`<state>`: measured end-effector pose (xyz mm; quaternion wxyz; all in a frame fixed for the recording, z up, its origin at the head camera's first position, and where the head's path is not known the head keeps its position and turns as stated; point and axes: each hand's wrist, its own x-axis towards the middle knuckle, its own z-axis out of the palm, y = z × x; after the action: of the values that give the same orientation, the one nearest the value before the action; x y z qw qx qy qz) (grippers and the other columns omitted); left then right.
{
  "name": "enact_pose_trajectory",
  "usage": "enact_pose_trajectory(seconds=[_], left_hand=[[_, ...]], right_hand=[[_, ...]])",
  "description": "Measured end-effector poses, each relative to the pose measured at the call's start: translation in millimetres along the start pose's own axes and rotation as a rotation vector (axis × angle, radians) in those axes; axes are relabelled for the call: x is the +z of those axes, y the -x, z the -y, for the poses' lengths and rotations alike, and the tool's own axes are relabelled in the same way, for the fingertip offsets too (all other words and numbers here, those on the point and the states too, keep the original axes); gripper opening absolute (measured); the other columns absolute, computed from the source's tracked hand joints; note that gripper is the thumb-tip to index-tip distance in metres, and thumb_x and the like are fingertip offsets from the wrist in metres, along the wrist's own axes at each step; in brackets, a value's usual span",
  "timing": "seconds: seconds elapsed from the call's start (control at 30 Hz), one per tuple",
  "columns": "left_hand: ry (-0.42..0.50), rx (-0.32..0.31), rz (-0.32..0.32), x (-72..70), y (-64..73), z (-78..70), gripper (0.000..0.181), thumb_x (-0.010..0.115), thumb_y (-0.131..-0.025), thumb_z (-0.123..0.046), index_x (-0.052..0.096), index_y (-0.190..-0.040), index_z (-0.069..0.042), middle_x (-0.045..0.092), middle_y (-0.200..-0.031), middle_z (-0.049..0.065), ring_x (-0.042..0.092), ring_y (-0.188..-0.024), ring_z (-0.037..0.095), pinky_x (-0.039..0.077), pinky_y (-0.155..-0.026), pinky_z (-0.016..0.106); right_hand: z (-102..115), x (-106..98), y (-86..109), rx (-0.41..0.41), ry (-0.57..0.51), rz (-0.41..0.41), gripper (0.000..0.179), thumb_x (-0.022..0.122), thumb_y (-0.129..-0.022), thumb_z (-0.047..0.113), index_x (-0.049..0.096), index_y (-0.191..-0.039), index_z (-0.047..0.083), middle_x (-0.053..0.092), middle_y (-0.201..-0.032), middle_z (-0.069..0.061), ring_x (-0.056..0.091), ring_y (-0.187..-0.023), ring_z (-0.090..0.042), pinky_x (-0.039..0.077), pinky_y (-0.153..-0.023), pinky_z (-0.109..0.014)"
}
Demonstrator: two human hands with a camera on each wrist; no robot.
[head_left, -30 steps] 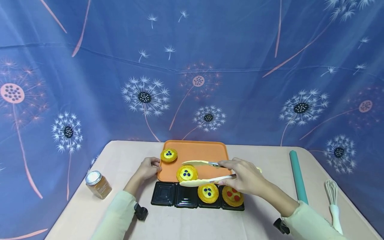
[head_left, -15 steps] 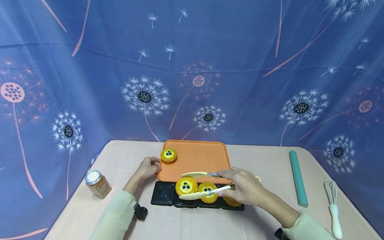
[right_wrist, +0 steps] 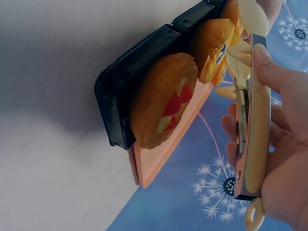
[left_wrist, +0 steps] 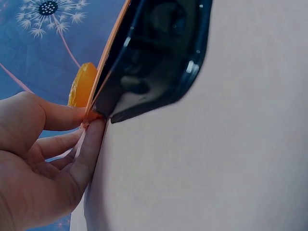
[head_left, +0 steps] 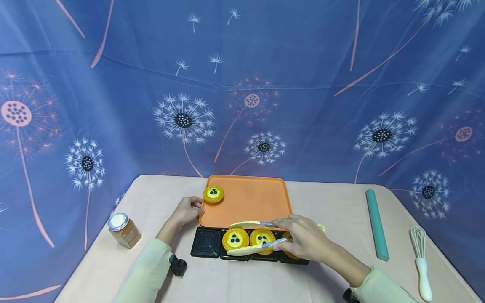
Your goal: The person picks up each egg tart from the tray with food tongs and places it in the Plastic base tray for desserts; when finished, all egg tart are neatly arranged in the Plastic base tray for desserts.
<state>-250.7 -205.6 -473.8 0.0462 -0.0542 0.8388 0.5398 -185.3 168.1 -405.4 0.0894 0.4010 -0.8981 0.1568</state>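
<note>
Gripping the tongs (right_wrist: 257, 139) with curled fingers, your right hand (head_left: 305, 239) held their tips either side of a blue-dotted tart (head_left: 235, 238), in or just over the second compartment from the left of the black tray (head_left: 206, 243). Your left hand (head_left: 188, 211) pinched the left edge of the orange tray (head_left: 251, 200).

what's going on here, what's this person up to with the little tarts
The person's right hand holds tongs around a blue-dotted tart at the black tray's second compartment from the left; whether it is fully seated is unclear. Another blue-dotted tart and a red-topped tart sit in the compartments to its right. The left hand pinches the left edge of the orange tray, where one last tart lies.
</note>
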Motion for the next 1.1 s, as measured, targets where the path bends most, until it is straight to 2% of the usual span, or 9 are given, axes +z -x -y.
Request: enact_pose_trajectory(seconds=[0.27,0.47,0.57,0.7,0.87,1.0,1.1], left_hand=[[0.005,-0.007,0.005,0.2,-2.1,-1.5,0.035,0.063,-0.087,0.005,0.059,-0.121,0.011,0.056,-0.096,0.015,0.054,-0.076,0.021,0.052,-0.060,0.028],[0.000,-0.006,0.005,-0.1,-2.5,-1.1,0.035,0.063,-0.087,0.005,0.058,-0.121,0.011,0.056,-0.097,0.015,0.054,-0.076,0.021,0.052,-0.060,0.028],[-0.010,-0.013,0.002,-0.1,-1.0,-0.7,0.034,0.063,-0.087,0.004,0.059,-0.121,0.010,0.057,-0.096,0.014,0.054,-0.076,0.021,0.051,-0.061,0.028],[-0.026,0.003,-0.003,0.3,0.4,-1.2,0.033,0.063,-0.087,0.004,0.060,-0.119,0.010,0.058,-0.095,0.014,0.054,-0.077,0.020,0.049,-0.062,0.027],[-0.015,0.003,-0.003,1.7,1.2,0.6,0.033,0.063,-0.087,0.005,0.060,-0.119,0.010,0.057,-0.094,0.014,0.053,-0.077,0.020,0.048,-0.061,0.027],[-0.006,0.002,-0.005,2.5,0.2,2.1,0.034,0.062,-0.085,0.006,0.060,-0.119,0.010,0.057,-0.095,0.014,0.054,-0.077,0.021,0.049,-0.061,0.028],[-0.013,0.001,-0.011,1.6,-0.4,0.3,0.036,0.062,-0.085,0.005,0.060,-0.120,0.010,0.057,-0.095,0.014,0.053,-0.077,0.021,0.047,-0.062,0.027]], right_hand=[[0,0,-0.5,0.025,-0.003,0.022,0.061,0.081,-0.079,0.047,0.069,-0.124,0.009,0.069,-0.119,-0.002,0.065,-0.104,-0.020,0.056,-0.080,-0.042],[3,-10,-0.6,0.087,-0.057,0.047,0.076,0.081,-0.076,0.053,0.063,-0.132,0.005,0.064,-0.130,-0.008,0.060,-0.117,-0.029,0.052,-0.091,-0.051],[5,-15,-0.1,0.108,-0.077,0.045,0.080,0.080,-0.076,0.054,0.061,-0.134,0.004,0.061,-0.134,-0.010,0.058,-0.121,-0.032,0.050,-0.092,-0.055],[7,-20,0.5,0.116,-0.071,0.018,0.079,0.082,-0.076,0.051,0.060,-0.135,0.004,0.063,-0.131,-0.009,0.062,-0.114,-0.031,0.053,-0.087,-0.053],[4,-25,-3.3,0.114,-0.070,-0.023,0.078,0.081,-0.077,0.052,0.060,-0.135,0.005,0.065,-0.127,-0.008,0.064,-0.103,-0.023,0.055,-0.078,-0.046],[-1,-27,-14.6,0.107,-0.074,-0.054,0.079,0.080,-0.077,0.053,0.060,-0.135,0.003,0.067,-0.121,-0.009,0.064,-0.097,-0.022,0.054,-0.073,-0.042],[-6,-28,-26.7,0.124,-0.071,-0.065,0.079,0.083,-0.076,0.047,0.059,-0.136,0.002,0.068,-0.116,-0.011,0.064,-0.096,-0.024,0.054,-0.071,-0.041]])
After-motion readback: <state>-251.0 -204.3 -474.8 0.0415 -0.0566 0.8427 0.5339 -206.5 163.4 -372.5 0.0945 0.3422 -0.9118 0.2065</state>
